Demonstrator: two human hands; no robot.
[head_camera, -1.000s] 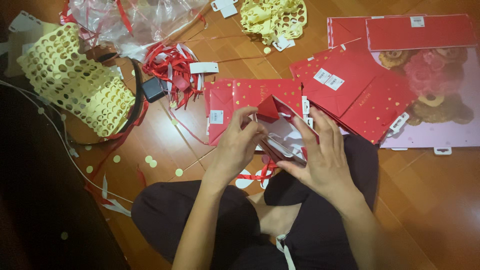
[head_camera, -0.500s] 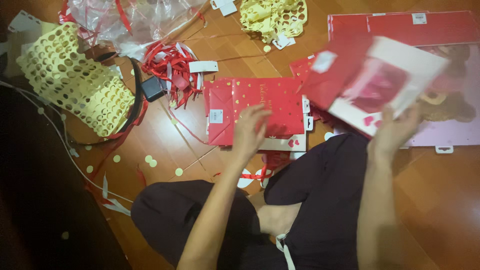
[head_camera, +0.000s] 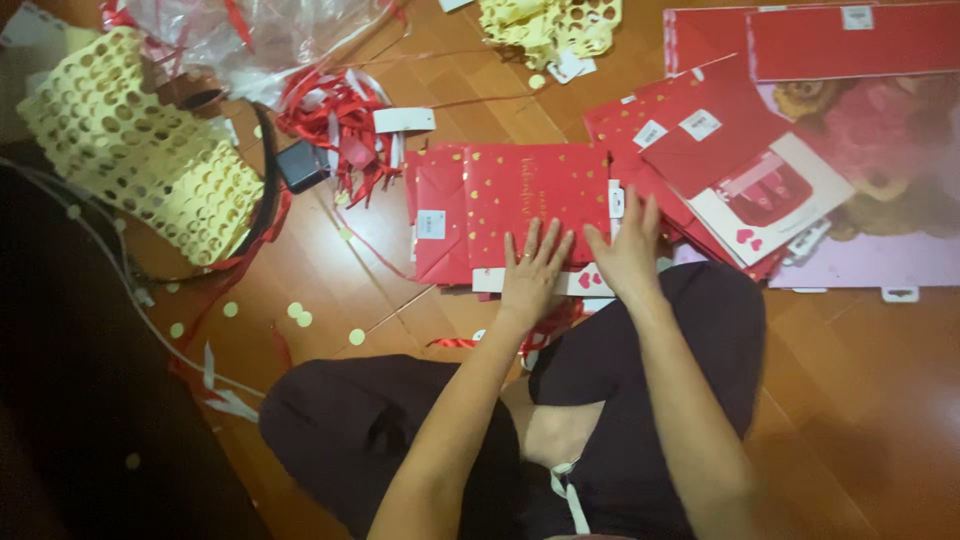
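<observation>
**Both hands pressing flat on a stack of red gift bags**

The left hand (head_camera: 530, 272) is lying palm down with fingers spread wide on the lower edge of the stack of flat red gift bags (head_camera: 520, 205), gripping nothing. The right hand (head_camera: 628, 250) is resting just beside it, fingers open and loosely splayed over the stack's right corner; whether it is pinching an edge is hard to tell.

The stack is sitting on the wooden floor (head_camera: 850, 400), right in front of the person's crossed legs. A tangle of red ribbons (head_camera: 335, 125) is lying to its left, yellow perforated paper (head_camera: 130, 150) farther left, and a second pile of red bags (head_camera: 720, 160) to its right.

Half a second ago the right hand was lifting a bag out to the right; now that hand is empty and back on the stack.
</observation>
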